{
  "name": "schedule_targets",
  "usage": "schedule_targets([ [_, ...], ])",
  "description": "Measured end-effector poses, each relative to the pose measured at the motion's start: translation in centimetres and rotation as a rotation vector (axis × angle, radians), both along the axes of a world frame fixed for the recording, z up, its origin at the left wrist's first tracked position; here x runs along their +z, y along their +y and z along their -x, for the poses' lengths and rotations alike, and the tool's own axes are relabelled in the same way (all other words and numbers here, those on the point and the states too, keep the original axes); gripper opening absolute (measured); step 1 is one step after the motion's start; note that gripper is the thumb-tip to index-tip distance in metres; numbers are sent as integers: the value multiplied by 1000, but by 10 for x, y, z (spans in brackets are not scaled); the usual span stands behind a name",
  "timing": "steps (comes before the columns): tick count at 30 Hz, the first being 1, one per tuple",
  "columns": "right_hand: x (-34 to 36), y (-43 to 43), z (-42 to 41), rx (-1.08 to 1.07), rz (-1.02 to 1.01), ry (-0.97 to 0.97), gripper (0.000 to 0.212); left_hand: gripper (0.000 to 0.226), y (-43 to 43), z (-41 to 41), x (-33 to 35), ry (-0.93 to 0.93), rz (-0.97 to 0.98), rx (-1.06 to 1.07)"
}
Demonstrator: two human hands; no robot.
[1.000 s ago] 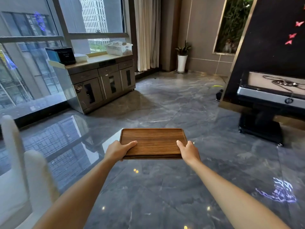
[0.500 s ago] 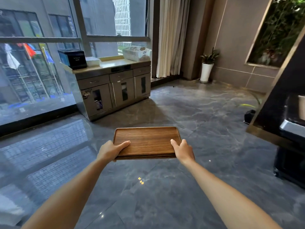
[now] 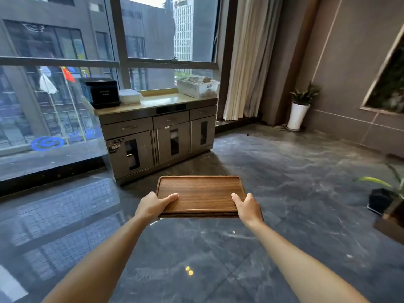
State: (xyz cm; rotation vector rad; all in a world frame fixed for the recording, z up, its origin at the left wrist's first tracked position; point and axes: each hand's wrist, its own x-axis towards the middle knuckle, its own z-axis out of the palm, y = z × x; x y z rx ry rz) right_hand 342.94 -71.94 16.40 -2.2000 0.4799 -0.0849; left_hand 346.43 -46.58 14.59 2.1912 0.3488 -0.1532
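A flat wooden tray with a low rim is held level in front of me, above the grey marble floor. Nothing lies on it. My left hand grips its near left corner, thumb on top and fingers hidden underneath. My right hand grips the near right corner the same way.
A grey sideboard stands ahead under the window, with a black box, a white stack and a white basket on top. A potted plant stands by the far wall. Another plant sits at the right edge.
The view has swung left and closer to the sideboard; the dark stand on the right has left the view. Both hands keep the same hold on the tray.
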Motion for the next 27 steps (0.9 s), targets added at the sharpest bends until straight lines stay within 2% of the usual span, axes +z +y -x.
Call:
schedule_targets([
  [4,7,-7,-104,27,4,-21,38,70,-4,-96,10,-15,-26,39],
  [12,-22,-20,-321,124,-69,-18,34,77,-15,-286,-14,-18,-54,119],
  [17,-17,-26,-481,218,-63,-39,48,69,-23,-421,-3,-33,-78,206],
  [27,-11,-3,-741,337,-16,-51,51,64,-5,-646,10,-46,-107,299],
])
